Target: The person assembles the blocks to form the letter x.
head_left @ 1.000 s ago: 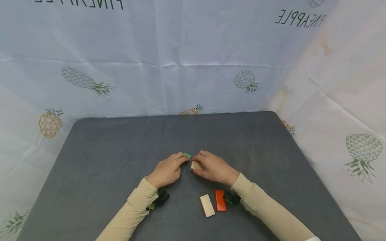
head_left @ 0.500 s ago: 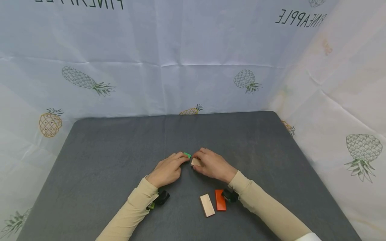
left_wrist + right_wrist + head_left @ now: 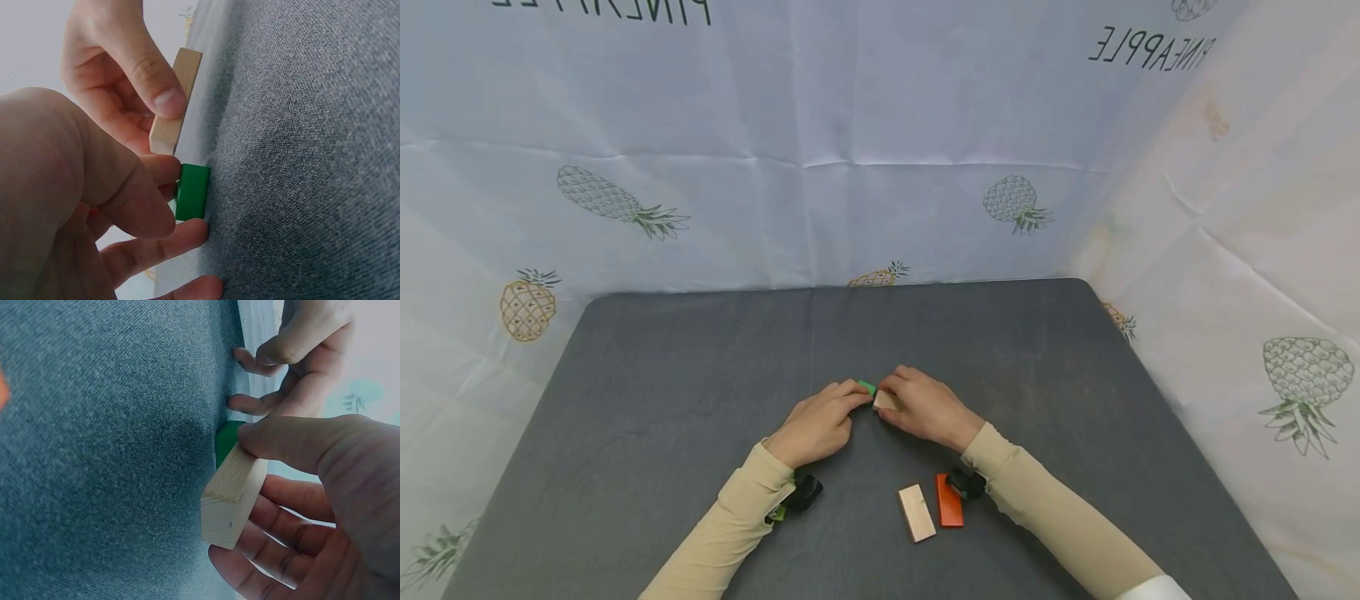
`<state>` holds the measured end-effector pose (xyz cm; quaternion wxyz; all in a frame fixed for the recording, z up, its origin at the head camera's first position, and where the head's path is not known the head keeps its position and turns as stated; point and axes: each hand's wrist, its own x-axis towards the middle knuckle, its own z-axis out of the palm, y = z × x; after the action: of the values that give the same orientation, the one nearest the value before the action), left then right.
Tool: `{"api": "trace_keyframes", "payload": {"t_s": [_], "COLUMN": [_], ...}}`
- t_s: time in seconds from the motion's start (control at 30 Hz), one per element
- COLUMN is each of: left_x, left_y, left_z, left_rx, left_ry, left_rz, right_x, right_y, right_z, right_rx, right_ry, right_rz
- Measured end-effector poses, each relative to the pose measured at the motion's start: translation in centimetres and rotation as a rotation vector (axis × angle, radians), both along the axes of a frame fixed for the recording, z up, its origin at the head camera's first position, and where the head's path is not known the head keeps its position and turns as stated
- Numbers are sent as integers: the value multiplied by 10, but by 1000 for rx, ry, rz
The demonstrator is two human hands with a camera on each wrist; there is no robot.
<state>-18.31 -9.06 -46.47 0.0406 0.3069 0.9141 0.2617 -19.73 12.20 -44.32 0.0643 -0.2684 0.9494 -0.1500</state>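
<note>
A plain wooden block (image 3: 886,401) is pinched between the thumb and fingers of my right hand (image 3: 934,413). In the right wrist view the block (image 3: 231,500) is tilted, with one end close to a small green block (image 3: 229,440). Whether the two touch is hard to tell. My left hand (image 3: 812,427) is at the green block on the table; in the left wrist view its fingers are at two sides of that block (image 3: 192,191), and the thumb lies in front. Most of the green block is hidden in the head view.
A second plain wooden block (image 3: 917,513) and an orange-red block (image 3: 950,502) lie side by side on the dark grey table (image 3: 700,358), nearer the body. A black wrist device (image 3: 966,483) overlaps the orange-red one. Pineapple-print cloth (image 3: 895,100) hangs behind the table.
My right hand has shifted slightly away from the body and to the left, bringing its wooden block closer to the green one. The left hand has stayed in place.
</note>
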Motion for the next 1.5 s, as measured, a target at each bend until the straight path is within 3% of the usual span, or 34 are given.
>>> {"api": "trace_keyframes", "payload": {"t_s": [0.9,1.5], "left_x": [0,0], "left_y": [0,-1], "left_z": [1,1], "left_rx": [-12,-18], "left_ry": [-28,-7], "left_rz": [-6,-9], "right_x": [-6,-8], "right_y": [0,-1], "right_z": [-8,-9], "right_rx": [-4,-18], "right_ry": [-49,-46], "right_rz": [-34,-27]}}
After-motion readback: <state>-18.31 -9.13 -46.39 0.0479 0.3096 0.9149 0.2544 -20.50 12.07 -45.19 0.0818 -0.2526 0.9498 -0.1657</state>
